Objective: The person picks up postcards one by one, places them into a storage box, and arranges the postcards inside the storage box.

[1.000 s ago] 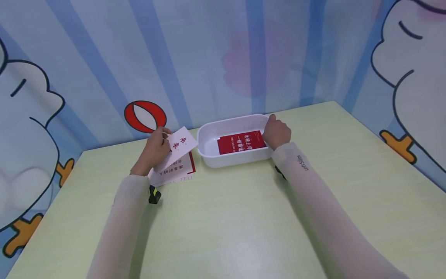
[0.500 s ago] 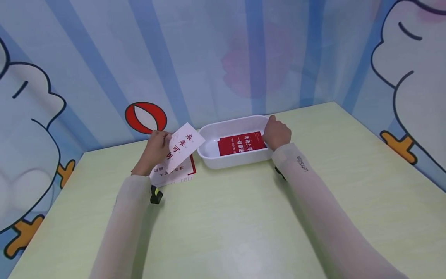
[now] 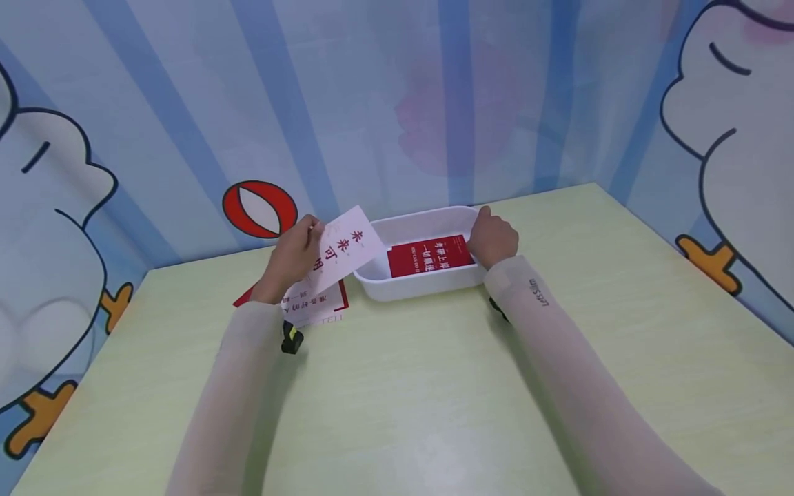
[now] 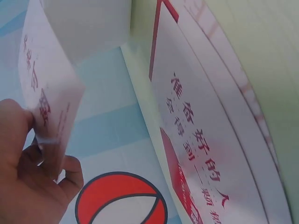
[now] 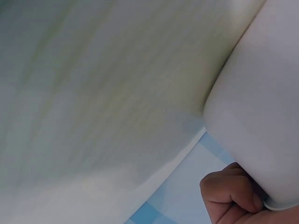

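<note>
Sleeves first, both pale, coming up across the green bench (image 3: 434, 386). My left hand (image 3: 290, 260) has its grip pinched on a white card (image 3: 340, 249) with red characters, held up off the bench and tilted, its far corner just over the left end of the white tub (image 3: 428, 284). Right under that hand there's a small stack of cards (image 3: 316, 306), white with red print, lying flat on the bench just left of the tub. My right hand (image 3: 493, 238) is curled around the tub's right rim, gripping it. Inside the tub a red card (image 3: 431, 255) lies flat on the bottom. Past all that is the cartoon wall, with a red-and-white ball (image 3: 259, 209) painted behind my left hand.
</note>
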{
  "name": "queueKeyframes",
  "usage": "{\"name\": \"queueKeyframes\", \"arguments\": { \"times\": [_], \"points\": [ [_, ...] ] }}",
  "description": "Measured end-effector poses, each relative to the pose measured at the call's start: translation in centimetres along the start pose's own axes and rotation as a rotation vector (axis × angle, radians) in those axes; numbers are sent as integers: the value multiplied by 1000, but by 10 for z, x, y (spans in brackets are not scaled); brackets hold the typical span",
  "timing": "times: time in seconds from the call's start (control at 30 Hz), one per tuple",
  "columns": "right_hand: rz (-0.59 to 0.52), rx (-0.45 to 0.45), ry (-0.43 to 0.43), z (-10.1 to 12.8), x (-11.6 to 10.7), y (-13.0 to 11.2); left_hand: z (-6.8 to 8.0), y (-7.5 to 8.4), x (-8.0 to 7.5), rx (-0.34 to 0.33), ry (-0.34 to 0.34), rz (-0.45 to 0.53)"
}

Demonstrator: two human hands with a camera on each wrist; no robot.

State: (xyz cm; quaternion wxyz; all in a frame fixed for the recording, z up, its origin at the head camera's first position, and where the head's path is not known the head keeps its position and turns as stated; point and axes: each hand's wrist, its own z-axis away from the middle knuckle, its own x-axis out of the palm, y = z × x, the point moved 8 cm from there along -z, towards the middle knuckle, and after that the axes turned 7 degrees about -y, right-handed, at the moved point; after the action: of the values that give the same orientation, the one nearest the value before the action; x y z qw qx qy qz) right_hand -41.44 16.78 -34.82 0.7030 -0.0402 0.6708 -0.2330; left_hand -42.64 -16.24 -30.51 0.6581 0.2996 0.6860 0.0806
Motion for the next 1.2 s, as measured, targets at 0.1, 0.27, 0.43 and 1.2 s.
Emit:
{"name": "queueKeyframes", "arguments": {
  "times": [0.1,0.27,0.43,1.2],
  "points": [
    [-6,0,-2,0,0,-1,-2,9,1,23,13,-23],
    [-6,0,-10,-1,1,-2,-4,23,8,52,25,-34],
    [-11,-7,-11,0,0,-4,-12,31,20,53,-1,28],
    [0,-11,-18,2,4,-6,-42,70,54,89,-77,35]
  ]
}}
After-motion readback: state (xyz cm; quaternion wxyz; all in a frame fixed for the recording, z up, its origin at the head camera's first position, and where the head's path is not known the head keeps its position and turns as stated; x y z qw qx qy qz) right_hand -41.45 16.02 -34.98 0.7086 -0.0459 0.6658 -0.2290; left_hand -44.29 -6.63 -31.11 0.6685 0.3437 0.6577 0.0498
